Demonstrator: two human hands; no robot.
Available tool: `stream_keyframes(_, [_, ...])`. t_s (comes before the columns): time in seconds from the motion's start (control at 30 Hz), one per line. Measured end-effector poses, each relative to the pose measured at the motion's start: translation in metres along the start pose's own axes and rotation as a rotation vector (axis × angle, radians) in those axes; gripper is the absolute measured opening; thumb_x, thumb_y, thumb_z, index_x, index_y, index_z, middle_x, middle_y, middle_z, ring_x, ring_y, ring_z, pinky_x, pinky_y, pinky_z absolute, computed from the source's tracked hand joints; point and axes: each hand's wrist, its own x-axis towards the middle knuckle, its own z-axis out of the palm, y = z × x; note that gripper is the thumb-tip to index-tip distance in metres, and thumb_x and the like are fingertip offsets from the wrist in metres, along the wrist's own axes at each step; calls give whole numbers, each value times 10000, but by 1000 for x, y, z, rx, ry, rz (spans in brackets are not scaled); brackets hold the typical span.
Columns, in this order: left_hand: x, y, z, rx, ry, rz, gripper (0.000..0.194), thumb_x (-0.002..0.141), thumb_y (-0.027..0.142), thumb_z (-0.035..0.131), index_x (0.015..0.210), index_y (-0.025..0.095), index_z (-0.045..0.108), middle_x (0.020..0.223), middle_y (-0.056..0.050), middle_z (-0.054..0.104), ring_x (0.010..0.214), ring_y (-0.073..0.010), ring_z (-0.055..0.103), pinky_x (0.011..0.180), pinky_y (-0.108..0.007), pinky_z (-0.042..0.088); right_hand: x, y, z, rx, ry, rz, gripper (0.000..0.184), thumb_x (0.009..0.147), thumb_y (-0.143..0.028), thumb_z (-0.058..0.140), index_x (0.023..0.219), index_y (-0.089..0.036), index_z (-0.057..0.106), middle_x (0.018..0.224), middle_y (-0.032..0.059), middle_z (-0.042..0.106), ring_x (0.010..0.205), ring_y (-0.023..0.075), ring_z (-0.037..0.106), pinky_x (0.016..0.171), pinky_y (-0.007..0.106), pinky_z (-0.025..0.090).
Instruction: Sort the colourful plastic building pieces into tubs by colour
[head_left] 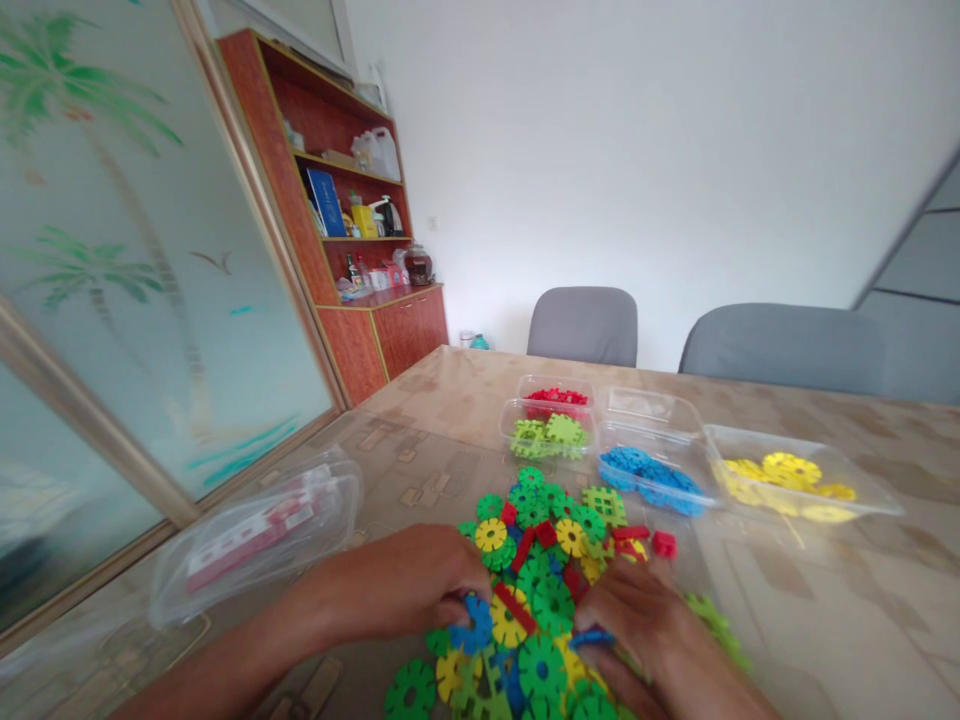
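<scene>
My left hand (435, 582) pinches a blue notched disc (472, 627) at the left side of a mixed heap of plastic pieces. In my right hand (637, 625), at the heap's right side, another blue disc (592, 637) sits nearly edge-on between the fingers. Around both hands lie green notched discs (541, 668), yellow notched discs (491, 535), red blocks (515, 608) and light green square pieces (604, 504). Part of the heap is hidden under my right hand.
Behind the heap stand clear containers with red pieces (556, 397), light green squares (550, 436), blue discs (652, 480) and yellow discs (787, 482). A plastic bag holding a pink-and-white box (259, 530) lies at the left. Two grey chairs (583, 325) stand beyond the table.
</scene>
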Motion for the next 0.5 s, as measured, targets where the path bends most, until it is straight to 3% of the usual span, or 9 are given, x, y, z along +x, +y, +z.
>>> stream_keyframes(0.13, [0,5,-2,-50,-11,78,81,882,289,639,906,227,686,839,-22,708,806,-193,658,711,-225,429,0,-4,30,-37,23,-240,131,863,-219,635,774,-227,539,710,-46,677,709,154,621,621,263,403])
stream_keyframes(0.23, [2,10,1,-88,-72,160,129,907,305,601,942,220,691,853,-36,717,804,-191,670,691,-221,439,-4,3,41,-81,23,-214,161,863,-246,625,733,-228,533,666,-40,666,697,166,626,632,281,413])
stream_keyframes(0.37, [4,10,4,-74,-119,147,105,884,282,631,868,217,712,796,-38,725,758,-204,681,637,-232,442,-8,3,15,9,-67,-76,91,846,-158,564,793,-232,571,760,10,688,850,214,633,713,321,453])
stream_keyframes(0.5, [2,6,0,-74,-64,100,80,868,228,650,917,221,713,833,-33,718,786,-193,669,675,-223,440,-3,-7,-10,94,-105,20,125,869,-131,533,820,-220,605,809,32,679,824,208,623,682,315,470])
